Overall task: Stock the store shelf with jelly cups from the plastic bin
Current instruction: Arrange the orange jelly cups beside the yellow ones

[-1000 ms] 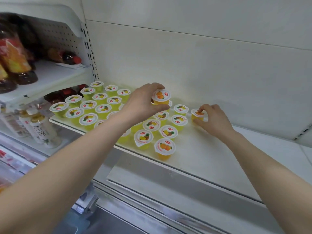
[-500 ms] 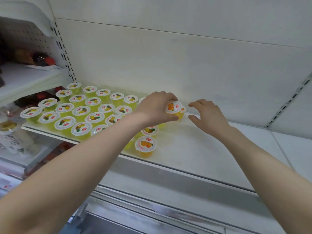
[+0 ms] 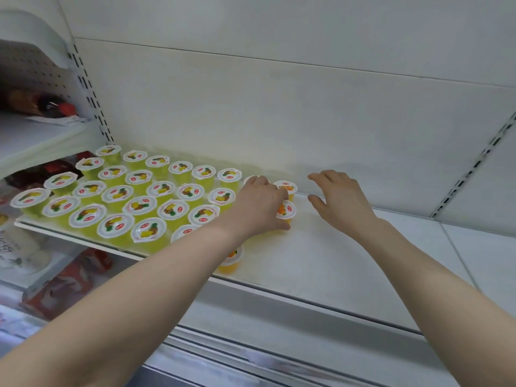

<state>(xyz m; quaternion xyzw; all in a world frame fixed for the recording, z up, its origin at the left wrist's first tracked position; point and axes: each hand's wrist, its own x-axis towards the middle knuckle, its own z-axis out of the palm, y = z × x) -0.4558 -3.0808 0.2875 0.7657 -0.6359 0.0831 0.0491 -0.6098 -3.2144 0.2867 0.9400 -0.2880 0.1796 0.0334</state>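
Several yellow-green jelly cups (image 3: 141,205) with white lids stand in rows on the left part of the white shelf (image 3: 329,263). My left hand (image 3: 258,206) is closed around an orange jelly cup (image 3: 286,211) at the right end of the rows, resting on the shelf. Another orange cup (image 3: 287,187) stands just behind it, and one more (image 3: 232,259) shows near the shelf's front edge under my left forearm. My right hand (image 3: 339,199) hovers to the right of the cups, fingers spread, holding nothing. The plastic bin is out of view.
A white back wall (image 3: 279,115) rises behind the shelf. Slotted uprights (image 3: 90,92) bound it at the left and at the far right (image 3: 472,170). Dark bottles (image 3: 42,103) lie on a higher shelf to the left; packaged goods (image 3: 69,277) sit below.
My left hand has carried the orange cup down and right to the end of the rows. My right hand let go of its cup and pulled away, open.
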